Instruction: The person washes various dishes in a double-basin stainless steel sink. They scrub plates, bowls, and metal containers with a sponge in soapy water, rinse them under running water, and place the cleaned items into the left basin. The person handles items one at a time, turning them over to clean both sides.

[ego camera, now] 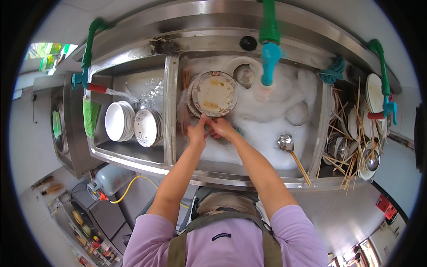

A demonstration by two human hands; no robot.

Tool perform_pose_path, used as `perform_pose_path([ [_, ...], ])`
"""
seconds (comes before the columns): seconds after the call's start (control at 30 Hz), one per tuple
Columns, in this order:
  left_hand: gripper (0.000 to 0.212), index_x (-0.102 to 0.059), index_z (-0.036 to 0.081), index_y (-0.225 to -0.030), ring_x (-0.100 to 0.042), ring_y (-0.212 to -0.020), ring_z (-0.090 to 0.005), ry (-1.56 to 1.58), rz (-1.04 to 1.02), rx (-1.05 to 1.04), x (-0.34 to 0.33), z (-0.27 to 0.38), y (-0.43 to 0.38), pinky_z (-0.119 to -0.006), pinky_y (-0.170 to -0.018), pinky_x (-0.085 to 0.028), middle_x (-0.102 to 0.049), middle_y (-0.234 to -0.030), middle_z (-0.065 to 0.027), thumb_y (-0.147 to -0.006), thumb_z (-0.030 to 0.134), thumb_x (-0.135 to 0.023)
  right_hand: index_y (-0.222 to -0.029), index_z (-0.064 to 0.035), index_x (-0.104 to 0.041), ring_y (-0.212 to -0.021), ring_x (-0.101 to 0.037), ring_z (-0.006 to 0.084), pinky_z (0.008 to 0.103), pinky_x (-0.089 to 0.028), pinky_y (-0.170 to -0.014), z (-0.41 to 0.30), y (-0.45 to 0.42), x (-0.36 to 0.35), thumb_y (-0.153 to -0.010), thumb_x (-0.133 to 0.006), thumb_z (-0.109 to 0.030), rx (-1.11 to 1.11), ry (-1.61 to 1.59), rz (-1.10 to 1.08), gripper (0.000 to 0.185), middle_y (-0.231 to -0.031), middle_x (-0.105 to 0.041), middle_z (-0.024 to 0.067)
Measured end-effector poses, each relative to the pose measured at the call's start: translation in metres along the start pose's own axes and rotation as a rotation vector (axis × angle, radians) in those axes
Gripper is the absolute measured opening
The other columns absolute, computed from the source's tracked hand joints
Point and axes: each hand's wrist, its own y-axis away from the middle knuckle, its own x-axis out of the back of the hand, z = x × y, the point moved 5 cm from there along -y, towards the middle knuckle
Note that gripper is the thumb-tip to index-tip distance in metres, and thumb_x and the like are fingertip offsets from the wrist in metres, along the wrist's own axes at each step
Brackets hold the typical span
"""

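Note:
My left hand (197, 132) is at the near rim of a soiled patterned plate (215, 94), its thumb against the edge. Close beside it, my right hand (221, 128) has bent fingers just below the same rim; its fingertips are partly hidden. Yellowish food residue marks the plate, which lies over other patterned plates (190, 106) in the foamy middle basin. Under the right wrist, a bit of teal cloth (239, 130) shows through the suds. Behind the plate is a round metal bowl (244, 75), half sunk in foam.
Water runs from the left tap (96, 88) into the left basin, beside white bowls (115, 121) and patterned bowls (146, 128). A ladle (286, 143) leans toward the front edge. Dirty dishes (374, 92) and chopsticks (359, 147) crowd the right. The middle tap (271, 63) hangs over foam.

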Motion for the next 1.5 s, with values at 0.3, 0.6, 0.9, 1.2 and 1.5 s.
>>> perform_pose_path([
  [0.3, 0.028, -0.049, 0.002, -0.110, -0.057, -0.085, -0.0296, 0.612, 0.067, 0.578, -0.070, -0.023, -0.075, -0.040, -0.070, -0.048, -0.056, -0.101, -0.0149, -0.083, 0.006, -0.044, -0.081, -0.0095, -0.062, -0.098, -0.048, 0.0334, 0.0475, -0.036, -0.083, 0.056, 0.101, 0.020, -0.076, -0.054, -0.023, 0.404, 1.082, 0.281, 0.017, -0.093, -0.056, 0.0112],
  [0.6, 0.041, -0.043, -0.003, -0.116, -0.051, -0.099, -0.0216, 0.765, 0.149, -0.048, -0.031, 0.038, -0.062, -0.031, -0.081, -0.040, -0.052, -0.113, -0.0135, -0.088, 0.027, -0.048, -0.095, -0.0028, -0.057, -0.084, -0.054, 0.0272, 0.0336, -0.045, -0.075, -0.026, 0.171, 0.140, -0.073, -0.059, -0.010, 0.634, 0.604, 0.815, 0.023, -0.093, -0.058, 0.0127],
  [0.9, 0.036, -0.054, -0.001, -0.107, -0.050, -0.069, -0.0110, -0.358, -0.559, 0.105, -0.089, 0.038, 0.124, -0.026, -0.058, -0.042, -0.059, -0.087, -0.0047, -0.079, 0.021, -0.061, -0.100, 0.0050, -0.054, -0.075, -0.058, 0.0173, 0.0293, -0.046, -0.067, 0.117, 0.251, 0.391, -0.083, -0.050, -0.011, 0.117, -0.391, 0.960, 0.024, -0.089, -0.061, 0.0160],
  [1.2, 0.024, -0.059, 0.004, -0.096, -0.048, -0.060, -0.0078, -0.090, -0.348, 0.218, -0.076, 0.011, 0.133, -0.023, -0.055, -0.041, -0.056, -0.075, 0.0002, -0.082, 0.024, -0.059, -0.078, 0.0053, -0.056, -0.071, -0.058, 0.0229, 0.0323, -0.046, -0.059, 0.155, 0.144, 0.437, -0.069, -0.065, -0.010, -0.582, 0.071, 1.618, 0.020, -0.082, -0.060, 0.0117],
  [1.5, 0.025, -0.060, 0.003, -0.094, -0.050, -0.065, -0.0089, -0.254, -0.365, 0.180, -0.076, 0.002, 0.135, -0.023, -0.058, -0.041, -0.058, -0.076, 0.0000, -0.082, 0.025, -0.057, -0.094, 0.0063, -0.055, -0.084, -0.054, 0.0266, 0.0391, -0.054, -0.062, 0.164, 0.150, 0.444, -0.073, -0.061, -0.008, -0.265, -0.968, 0.985, 0.025, -0.102, -0.053, 0.0144],
])
